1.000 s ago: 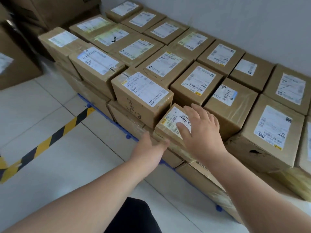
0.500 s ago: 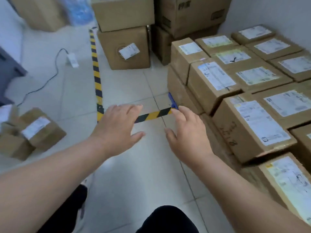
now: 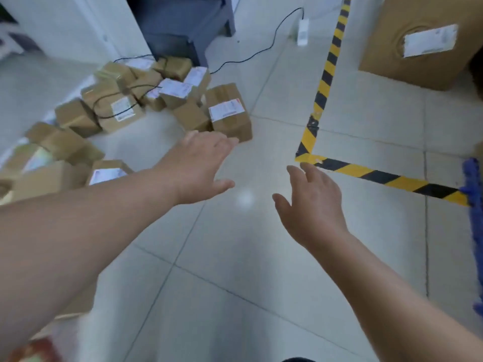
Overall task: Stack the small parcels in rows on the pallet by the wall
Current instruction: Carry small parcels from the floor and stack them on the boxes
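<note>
Small parcels [image 3: 172, 90]: loose heap on the floor [image 3: 235, 257], ahead and to the outer side of the left hand [image 3: 201, 165], spreading back past the forearm toward the left edge of view. More than a dozen brown boxes countable, some blurred. Nearest parcel [image 3: 228, 113] sits just beyond the left fingertips; contact cannot be determined, no grip formed. Left hand: palm down, fingers extended and slightly spread, holding nothing. Right hand [image 3: 313, 202]: also empty, fingers loosely fanned, over bare tile, well apart from any parcel. Progress, as a judgement: only a blue edge of the pallet [image 3: 471, 205] shows to the outer side of the right hand, its load out of frame, so rows done cannot be counted; the size of the heap says a good share is left. Step in hand looks like the reach for the next box. Orientation: nearest parcel lies flat, label face up, long axis running roughly away from the left hand and skewed a little; the heap itself has no common axis, boxes tilted and leaning every way. A black cable [image 3: 125, 88] drapes across several. Hazard tape [image 3: 386, 178] runs beyond the right hand; large carton [image 3: 392, 48] farther off.
</note>
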{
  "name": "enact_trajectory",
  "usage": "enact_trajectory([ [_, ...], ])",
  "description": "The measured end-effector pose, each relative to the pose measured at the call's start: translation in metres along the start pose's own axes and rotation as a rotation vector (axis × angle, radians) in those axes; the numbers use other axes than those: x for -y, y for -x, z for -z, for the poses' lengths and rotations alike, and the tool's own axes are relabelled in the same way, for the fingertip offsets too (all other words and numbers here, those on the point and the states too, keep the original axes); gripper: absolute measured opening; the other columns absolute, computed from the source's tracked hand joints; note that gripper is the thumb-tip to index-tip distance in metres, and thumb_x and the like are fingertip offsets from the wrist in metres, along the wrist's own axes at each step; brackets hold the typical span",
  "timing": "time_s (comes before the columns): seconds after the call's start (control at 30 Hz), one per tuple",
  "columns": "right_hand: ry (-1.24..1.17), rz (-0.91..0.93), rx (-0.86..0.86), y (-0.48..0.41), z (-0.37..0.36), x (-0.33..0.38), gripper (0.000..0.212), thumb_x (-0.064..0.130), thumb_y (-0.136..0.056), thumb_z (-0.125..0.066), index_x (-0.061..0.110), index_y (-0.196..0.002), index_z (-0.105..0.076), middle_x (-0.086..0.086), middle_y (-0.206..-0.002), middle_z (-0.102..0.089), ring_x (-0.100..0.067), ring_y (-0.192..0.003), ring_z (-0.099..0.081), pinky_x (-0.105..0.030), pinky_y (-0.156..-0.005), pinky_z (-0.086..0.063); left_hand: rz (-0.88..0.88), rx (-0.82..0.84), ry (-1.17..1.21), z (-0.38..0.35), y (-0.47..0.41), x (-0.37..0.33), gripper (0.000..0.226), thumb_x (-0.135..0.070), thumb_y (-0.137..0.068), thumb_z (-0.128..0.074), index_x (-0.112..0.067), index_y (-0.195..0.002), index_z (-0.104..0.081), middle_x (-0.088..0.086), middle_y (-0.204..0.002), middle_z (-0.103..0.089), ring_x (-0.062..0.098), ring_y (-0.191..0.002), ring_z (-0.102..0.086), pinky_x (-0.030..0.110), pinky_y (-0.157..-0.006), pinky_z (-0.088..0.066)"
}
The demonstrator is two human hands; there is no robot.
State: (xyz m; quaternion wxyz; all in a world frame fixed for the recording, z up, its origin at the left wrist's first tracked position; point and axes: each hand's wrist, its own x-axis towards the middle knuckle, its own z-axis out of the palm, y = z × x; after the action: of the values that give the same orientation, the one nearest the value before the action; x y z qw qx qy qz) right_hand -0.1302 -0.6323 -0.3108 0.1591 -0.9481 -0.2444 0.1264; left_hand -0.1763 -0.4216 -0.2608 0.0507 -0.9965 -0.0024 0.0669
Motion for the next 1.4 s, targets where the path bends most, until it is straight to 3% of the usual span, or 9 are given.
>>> enact_trajectory([
  [0.13,-0.009,0.136,0.047,-0.006,-0.026,0.051,0.061,0.043,-0.098,-0.05,0.017,-0.151,-0.033,-0.008,-0.157,-0.031,-0.028,-0.144,-0.026,-0.041,-0.116,-0.019,0.146,0.038,0.01,-0.013,0.049,0.054,0.08,-0.056,-0.089,-0.057,-0.019,-0.153,-0.024,0.004,-0.152,-0.036,0.024,-0.14,-0.031,0.036,-0.116,-0.018],
  [0.47,0.112,0.451,0.208,0.015,-0.079,0.203,0.06,0.048,-0.1,-0.044,0.02,-0.151,-0.028,-0.005,-0.158,-0.024,-0.027,-0.143,-0.026,-0.039,-0.115,-0.02,0.494,0.055,0.109,-0.031,0.182,0.172,0.083,-0.053,-0.086,-0.063,-0.02,-0.152,-0.026,0.004,-0.152,-0.034,0.025,-0.139,-0.031,0.035,-0.109,-0.026],
  [0.67,0.182,0.488,0.24,0.03,-0.109,0.282,0.06,0.048,-0.099,-0.044,0.021,-0.15,-0.027,-0.002,-0.156,-0.026,-0.026,-0.141,-0.029,-0.037,-0.114,-0.022,0.661,0.106,0.206,-0.057,0.251,0.235,0.077,-0.05,-0.087,-0.065,-0.015,-0.148,-0.032,0.01,-0.154,-0.032,0.03,-0.142,-0.029,0.044,-0.113,-0.029],
  [0.87,0.231,0.446,0.282,0.035,-0.141,0.34,0.061,0.047,-0.099,-0.044,0.021,-0.151,-0.025,0.001,-0.152,-0.031,-0.024,-0.138,-0.032,-0.035,-0.113,-0.026,0.8,0.061,0.372,-0.105,0.293,0.302,0.089,-0.059,-0.086,-0.059,-0.022,-0.155,-0.017,0.006,-0.158,-0.024,0.029,-0.144,-0.025,0.045,-0.113,-0.032],
  [1.0,0.226,0.369,0.294,0.025,-0.159,0.363,0.067,0.047,-0.099,-0.045,0.022,-0.155,-0.018,0.003,-0.157,-0.025,-0.022,-0.142,-0.029,-0.034,-0.115,-0.025,0.825,0.033,0.451,-0.135,0.291,0.321,0.09,-0.061,-0.087,-0.057,-0.021,-0.156,-0.014,0.007,-0.159,-0.022,0.029,-0.145,-0.022,0.045,-0.114,-0.029],
  [1.13,0.214,0.276,0.289,0.01,-0.171,0.37,0.067,0.046,-0.099,-0.047,0.022,-0.155,-0.019,0.003,-0.157,-0.027,-0.022,-0.142,-0.03,-0.034,-0.115,-0.027,0.691,-0.069,0.397,-0.149,0.251,0.315,0.086,-0.057,-0.09,-0.056,-0.017,-0.154,-0.017,0.009,-0.158,-0.025,0.028,-0.145,-0.021,0.038,-0.117,-0.017],
  [1.27,0.22,0.194,0.264,-0.005,-0.172,0.358,0.067,0.046,-0.099,-0.047,0.021,-0.155,-0.019,0.003,-0.157,-0.027,-0.021,-0.142,-0.03,-0.033,-0.114,-0.027,0.549,-0.149,0.45,-0.163,0.187,0.304,0.084,-0.055,-0.086,-0.061,-0.016,-0.151,-0.023,0.007,-0.148,-0.036,0.027,-0.138,-0.03,0.035,-0.112,-0.024],
  [1.4,0.208,0.127,0.236,-0.014,-0.169,0.341,0.067,0.046,-0.1,-0.046,0.021,-0.155,-0.019,0.003,-0.157,-0.028,-0.021,-0.142,-0.029,-0.032,-0.115,-0.027,0.652,-0.089,0.477,-0.19,0.137,0.307,0.091,-0.06,-0.082,-0.063,-0.016,-0.15,-0.022,0.011,-0.149,-0.028,0.031,-0.136,-0.029,0.038,-0.112,-0.028],
])
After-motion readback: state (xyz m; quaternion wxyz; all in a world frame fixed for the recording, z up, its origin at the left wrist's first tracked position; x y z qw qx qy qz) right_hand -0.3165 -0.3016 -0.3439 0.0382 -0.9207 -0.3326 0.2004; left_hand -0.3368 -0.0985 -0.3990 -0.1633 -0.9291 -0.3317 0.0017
